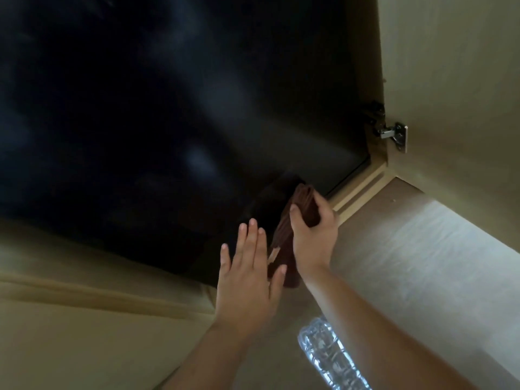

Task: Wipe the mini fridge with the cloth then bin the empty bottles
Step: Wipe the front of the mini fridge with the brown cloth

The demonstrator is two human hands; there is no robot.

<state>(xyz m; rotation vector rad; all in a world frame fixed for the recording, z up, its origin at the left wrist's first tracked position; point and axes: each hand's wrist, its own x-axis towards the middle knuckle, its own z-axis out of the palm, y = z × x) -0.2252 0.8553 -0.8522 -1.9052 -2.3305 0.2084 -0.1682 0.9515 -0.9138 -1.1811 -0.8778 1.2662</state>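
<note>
The mini fridge (157, 108) is a glossy black surface that fills the upper left of the head view, set inside a beige cabinet. My right hand (313, 235) grips a folded dark brown cloth (284, 235) and presses it against the fridge's lower right part. My left hand (246, 280) is flat with its fingers spread, just left of the cloth near the fridge's lower edge, and holds nothing. A clear plastic bottle (329, 358) lies on the floor below my right forearm; only part of it shows.
The open cabinet door (455, 94) stands at the right, held by a metal hinge (389, 130). The cabinet's beige frame (363, 190) runs under the fridge. Pale floor (408, 263) spreads at the lower right.
</note>
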